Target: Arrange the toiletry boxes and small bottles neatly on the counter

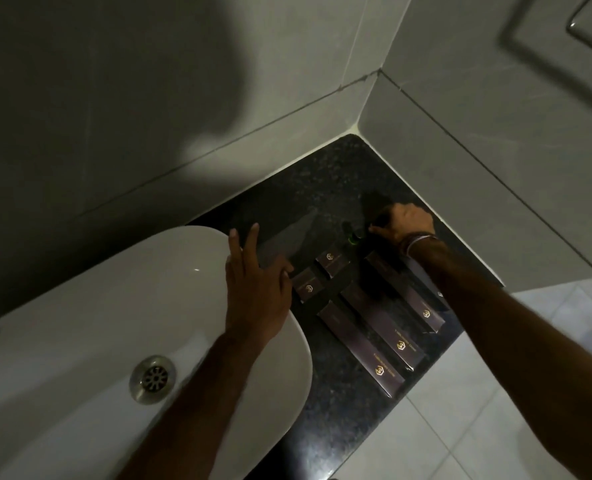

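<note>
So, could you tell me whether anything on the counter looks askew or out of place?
Nothing is spilled or visibly damaged. The two small boxes sit staggered rather than level, and the small green bottle is too dim to judge.

Dark speckled granite counter [322, 188] fills the tiled wall corner, with a white oval ceramic basin [114, 323] resting on its left part. Three long dark brown cardboard boxes with gold logos [388, 336] lie side by side near the front edge, two short boxes of the same make [318, 275] just behind them. A small green bottle [352, 237] stands further back.
</note>
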Demonstrator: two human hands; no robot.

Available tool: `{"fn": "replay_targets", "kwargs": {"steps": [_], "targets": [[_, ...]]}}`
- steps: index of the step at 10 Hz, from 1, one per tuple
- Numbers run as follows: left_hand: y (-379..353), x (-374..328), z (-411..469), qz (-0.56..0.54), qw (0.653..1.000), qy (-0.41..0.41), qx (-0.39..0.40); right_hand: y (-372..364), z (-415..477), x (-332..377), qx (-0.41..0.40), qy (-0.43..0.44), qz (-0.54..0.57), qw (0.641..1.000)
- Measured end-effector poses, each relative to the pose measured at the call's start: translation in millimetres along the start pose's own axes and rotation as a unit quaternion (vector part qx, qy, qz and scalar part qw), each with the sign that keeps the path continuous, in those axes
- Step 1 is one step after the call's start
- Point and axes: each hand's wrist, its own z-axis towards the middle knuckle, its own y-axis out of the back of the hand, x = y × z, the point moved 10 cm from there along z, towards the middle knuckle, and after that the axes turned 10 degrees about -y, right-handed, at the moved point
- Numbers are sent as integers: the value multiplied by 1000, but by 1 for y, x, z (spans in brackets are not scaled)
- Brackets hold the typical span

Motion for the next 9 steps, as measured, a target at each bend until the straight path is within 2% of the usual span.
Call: {"fn": "replay_targets", "kwargs": {"steps": [3,7,9], "targets": [[0,0,0,0,1000,0,2,-1,-7,12,33,34,-13,999],[-1,3,-1,1,1000,1,-9,6,-4,11,19,41,-27,999],[0,3,0,18,1000,0,-17,25,-10,1,23,19,33,999]]}}
